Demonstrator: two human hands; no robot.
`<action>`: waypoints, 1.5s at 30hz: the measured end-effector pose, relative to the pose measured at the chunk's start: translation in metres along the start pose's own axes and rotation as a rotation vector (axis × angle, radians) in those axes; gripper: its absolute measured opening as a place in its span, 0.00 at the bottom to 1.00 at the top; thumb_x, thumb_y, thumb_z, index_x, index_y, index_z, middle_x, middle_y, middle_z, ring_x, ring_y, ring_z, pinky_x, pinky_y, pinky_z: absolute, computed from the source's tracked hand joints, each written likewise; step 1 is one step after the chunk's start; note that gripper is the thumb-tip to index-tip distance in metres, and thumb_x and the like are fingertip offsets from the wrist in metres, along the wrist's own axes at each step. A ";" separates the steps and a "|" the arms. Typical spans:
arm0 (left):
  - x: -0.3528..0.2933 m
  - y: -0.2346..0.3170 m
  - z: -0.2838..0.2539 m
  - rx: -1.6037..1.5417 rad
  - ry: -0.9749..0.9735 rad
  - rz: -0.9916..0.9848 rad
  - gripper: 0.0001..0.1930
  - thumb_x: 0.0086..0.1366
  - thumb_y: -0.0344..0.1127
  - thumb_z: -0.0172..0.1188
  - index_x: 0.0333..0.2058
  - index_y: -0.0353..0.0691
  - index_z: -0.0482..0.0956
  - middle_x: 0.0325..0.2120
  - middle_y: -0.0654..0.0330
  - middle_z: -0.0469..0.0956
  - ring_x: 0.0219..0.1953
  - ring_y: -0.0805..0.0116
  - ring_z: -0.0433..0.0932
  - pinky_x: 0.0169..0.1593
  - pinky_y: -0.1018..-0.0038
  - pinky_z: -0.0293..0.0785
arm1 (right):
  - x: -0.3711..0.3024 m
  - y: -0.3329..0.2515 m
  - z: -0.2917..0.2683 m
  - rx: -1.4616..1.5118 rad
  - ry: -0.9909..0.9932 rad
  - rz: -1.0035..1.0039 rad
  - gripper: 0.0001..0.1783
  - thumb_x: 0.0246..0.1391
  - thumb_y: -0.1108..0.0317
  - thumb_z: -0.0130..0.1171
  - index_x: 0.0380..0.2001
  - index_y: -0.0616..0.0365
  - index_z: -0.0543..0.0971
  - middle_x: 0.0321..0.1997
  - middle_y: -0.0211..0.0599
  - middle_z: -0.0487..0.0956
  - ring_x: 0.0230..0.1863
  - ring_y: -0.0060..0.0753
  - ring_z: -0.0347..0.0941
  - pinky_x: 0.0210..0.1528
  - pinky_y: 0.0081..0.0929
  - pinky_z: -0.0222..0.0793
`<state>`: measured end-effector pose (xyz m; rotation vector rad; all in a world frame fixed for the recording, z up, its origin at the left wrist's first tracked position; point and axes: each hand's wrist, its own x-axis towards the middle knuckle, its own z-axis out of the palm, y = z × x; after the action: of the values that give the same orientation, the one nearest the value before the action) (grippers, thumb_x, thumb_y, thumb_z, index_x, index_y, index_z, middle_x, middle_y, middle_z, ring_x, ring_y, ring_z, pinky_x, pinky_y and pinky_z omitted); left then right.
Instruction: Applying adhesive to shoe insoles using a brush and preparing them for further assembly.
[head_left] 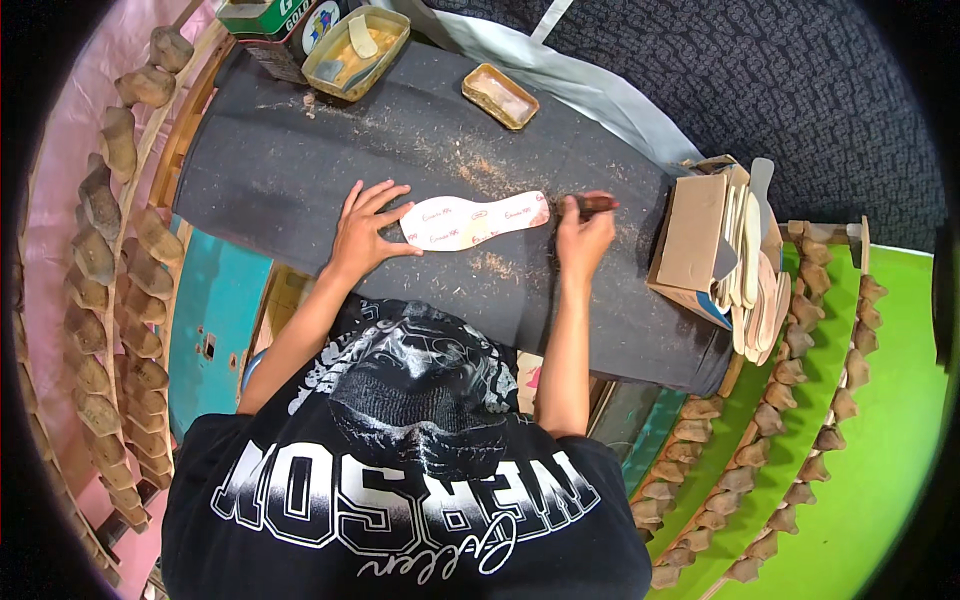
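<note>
Head view shows a foot-shaped insole blank [474, 222] lying flat on a dark cloth-covered table [290, 165] between the hands, its wide end against the left hand [368, 230], whose fingers are splayed, and its narrow end just beside the right hand [584, 238], closed around a reddish-brown tool [600, 202]. Small red print repeats across the blank's smooth white face, while larger lettering marks the green-and-dark can [284, 42] and black T-shirt [410, 520]. Curly shavings [496, 265] litter the cloth, and thin, pale sole-shaped pieces [746, 250] crowd a brown cardboard box [688, 228].

Red lettering [437, 216] on insole [473, 222]; shirt [410, 490], can [275, 36] lettered.
</note>
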<state>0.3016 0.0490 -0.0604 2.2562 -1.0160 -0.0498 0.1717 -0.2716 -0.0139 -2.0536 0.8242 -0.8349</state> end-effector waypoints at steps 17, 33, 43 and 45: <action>0.002 0.009 -0.003 0.113 -0.098 0.001 0.41 0.41 0.61 0.79 0.59 0.59 0.86 0.71 0.71 0.71 0.75 0.59 0.62 0.80 0.48 0.44 | -0.030 0.017 -0.039 -0.119 0.095 0.033 0.09 0.61 0.73 0.68 0.41 0.64 0.79 0.35 0.44 0.83 0.34 0.42 0.82 0.39 0.36 0.78; 0.006 0.013 -0.003 0.121 -0.072 0.000 0.40 0.40 0.62 0.80 0.56 0.60 0.88 0.70 0.71 0.72 0.74 0.60 0.63 0.80 0.49 0.44 | -0.044 0.003 0.003 0.242 -0.073 0.148 0.10 0.61 0.68 0.69 0.40 0.62 0.80 0.36 0.42 0.86 0.36 0.34 0.83 0.40 0.36 0.78; 0.003 0.009 -0.001 0.118 -0.074 0.004 0.40 0.40 0.62 0.80 0.57 0.61 0.88 0.71 0.72 0.71 0.74 0.61 0.62 0.81 0.49 0.43 | -0.085 -0.035 0.025 -0.116 -0.240 -0.285 0.11 0.50 0.77 0.64 0.38 0.58 0.77 0.36 0.42 0.76 0.38 0.50 0.78 0.40 0.45 0.75; 0.002 0.009 -0.002 0.117 -0.071 0.006 0.40 0.40 0.62 0.80 0.57 0.61 0.88 0.71 0.72 0.71 0.74 0.61 0.62 0.81 0.50 0.43 | -0.098 -0.053 0.034 0.058 -0.367 -0.260 0.09 0.57 0.73 0.66 0.40 0.60 0.77 0.39 0.43 0.79 0.36 0.49 0.82 0.40 0.41 0.78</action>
<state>0.2977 0.0444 -0.0535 2.3720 -1.0886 -0.0703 0.1556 -0.1564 -0.0151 -2.2008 0.3336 -0.5805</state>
